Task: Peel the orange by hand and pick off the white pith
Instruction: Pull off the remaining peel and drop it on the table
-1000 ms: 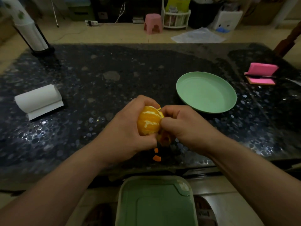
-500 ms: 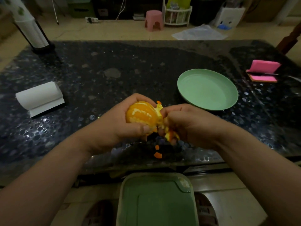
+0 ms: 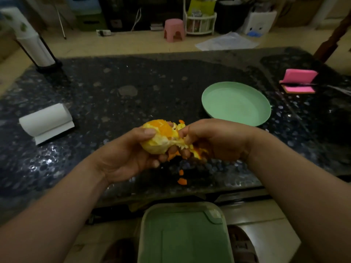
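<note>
The left hand point(image 3: 129, 154) holds the half-peeled round orange point(image 3: 159, 137) over the dark speckled table point(image 3: 133, 82). The right hand point(image 3: 214, 141) pinches its loose peel point(image 3: 196, 153). 2 small peel bits point(image 3: 182, 181) lie below, near a round green plate point(image 3: 236, 103).

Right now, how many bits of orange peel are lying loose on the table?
2: a small bit and, just nearer the table edge, a larger bit, both below the left hand and right hand. Others may hide under them.

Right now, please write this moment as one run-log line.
step: peeling | left hand grips orange, partly peeled | right hand pinches peel | peel scraps on table | green plate beyond hands
</note>
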`<action>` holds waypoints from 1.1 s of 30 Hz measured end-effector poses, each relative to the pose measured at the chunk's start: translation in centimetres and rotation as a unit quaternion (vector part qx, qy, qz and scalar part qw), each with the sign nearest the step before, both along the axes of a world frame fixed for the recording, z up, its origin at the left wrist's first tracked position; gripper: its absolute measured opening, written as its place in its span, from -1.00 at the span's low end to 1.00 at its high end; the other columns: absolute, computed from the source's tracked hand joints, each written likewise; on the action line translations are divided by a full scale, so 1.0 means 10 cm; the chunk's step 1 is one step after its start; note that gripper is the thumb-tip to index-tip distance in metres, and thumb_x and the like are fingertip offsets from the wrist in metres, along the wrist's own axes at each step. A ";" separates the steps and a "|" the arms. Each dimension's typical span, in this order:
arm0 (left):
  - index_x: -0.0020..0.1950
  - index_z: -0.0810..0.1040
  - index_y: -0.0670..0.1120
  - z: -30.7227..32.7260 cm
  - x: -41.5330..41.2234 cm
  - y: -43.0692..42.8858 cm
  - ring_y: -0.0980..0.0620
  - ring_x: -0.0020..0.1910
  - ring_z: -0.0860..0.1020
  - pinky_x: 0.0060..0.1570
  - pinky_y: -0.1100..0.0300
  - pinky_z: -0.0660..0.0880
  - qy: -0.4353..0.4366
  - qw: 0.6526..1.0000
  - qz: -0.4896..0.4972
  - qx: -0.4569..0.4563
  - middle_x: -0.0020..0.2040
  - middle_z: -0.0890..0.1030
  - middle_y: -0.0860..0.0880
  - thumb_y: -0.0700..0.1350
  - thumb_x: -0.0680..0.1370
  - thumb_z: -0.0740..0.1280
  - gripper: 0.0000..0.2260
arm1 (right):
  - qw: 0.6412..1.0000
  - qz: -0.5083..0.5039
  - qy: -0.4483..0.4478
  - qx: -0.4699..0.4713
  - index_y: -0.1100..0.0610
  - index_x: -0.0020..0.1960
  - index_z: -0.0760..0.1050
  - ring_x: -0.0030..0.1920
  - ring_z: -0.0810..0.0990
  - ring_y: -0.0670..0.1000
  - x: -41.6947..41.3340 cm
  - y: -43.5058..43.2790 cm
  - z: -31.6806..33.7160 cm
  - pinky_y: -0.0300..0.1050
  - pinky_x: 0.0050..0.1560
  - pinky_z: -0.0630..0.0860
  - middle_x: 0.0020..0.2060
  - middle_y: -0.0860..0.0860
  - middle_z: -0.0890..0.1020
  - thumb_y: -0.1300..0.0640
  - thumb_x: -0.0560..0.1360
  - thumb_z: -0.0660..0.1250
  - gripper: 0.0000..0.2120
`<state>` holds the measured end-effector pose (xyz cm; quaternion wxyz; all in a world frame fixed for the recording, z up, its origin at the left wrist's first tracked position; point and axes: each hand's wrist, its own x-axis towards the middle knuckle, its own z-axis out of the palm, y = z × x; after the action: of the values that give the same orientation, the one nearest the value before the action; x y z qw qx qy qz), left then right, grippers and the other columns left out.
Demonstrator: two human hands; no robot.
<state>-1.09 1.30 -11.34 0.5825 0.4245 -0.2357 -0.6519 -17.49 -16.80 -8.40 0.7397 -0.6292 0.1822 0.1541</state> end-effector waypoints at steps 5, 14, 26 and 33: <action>0.35 0.58 -0.19 0.01 -0.15 -0.13 -0.03 -0.17 0.63 -0.26 0.17 0.61 -0.017 0.985 0.172 0.010 0.06 0.66 -0.20 0.03 0.47 0.51 -0.48 | 0.975 -0.073 -0.074 -0.199 0.40 0.07 0.57 -0.35 0.54 -0.08 0.02 0.14 0.03 -0.21 -0.32 0.46 -0.38 -0.02 0.59 0.16 0.65 0.29 -0.73; 0.20 0.63 -0.14 0.06 -0.17 -0.04 -0.01 -0.17 0.56 -0.30 0.20 0.45 -0.050 0.986 0.158 -0.011 -0.02 0.64 -0.15 -0.03 0.49 0.44 -0.67 | 0.961 -0.038 -0.122 -0.246 0.09 -0.07 0.65 -0.26 0.52 0.04 -0.03 0.22 0.06 0.05 -0.16 0.45 -0.27 0.03 0.62 0.09 0.67 0.34 -0.82; 0.25 0.58 -0.18 0.05 -0.04 0.03 0.01 -0.24 0.47 -0.44 0.33 0.39 0.088 0.980 0.179 0.003 0.11 0.59 -0.25 0.01 0.55 0.39 -0.64 | 0.911 -0.131 -0.050 -0.387 -0.14 0.30 0.64 -0.01 0.66 -0.13 0.19 0.09 -0.22 -0.14 -0.01 0.55 0.05 -0.10 0.71 0.00 0.70 0.30 -0.77; 0.23 0.59 -0.15 0.00 -0.10 -0.05 0.02 -0.24 0.50 -0.43 0.29 0.44 0.046 0.977 0.205 0.046 0.02 0.62 -0.16 0.00 0.59 0.34 -0.70 | 0.852 -0.142 -0.099 -0.494 -0.11 0.37 0.56 0.18 0.60 -0.17 0.23 0.27 -0.17 -0.17 0.16 0.53 0.21 -0.15 0.61 -0.10 0.62 0.41 -0.67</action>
<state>-2.13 0.78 -11.36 0.6940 0.4594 -0.0865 -0.5475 -15.15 -14.15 -10.06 0.3592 -0.8909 0.2480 -0.1260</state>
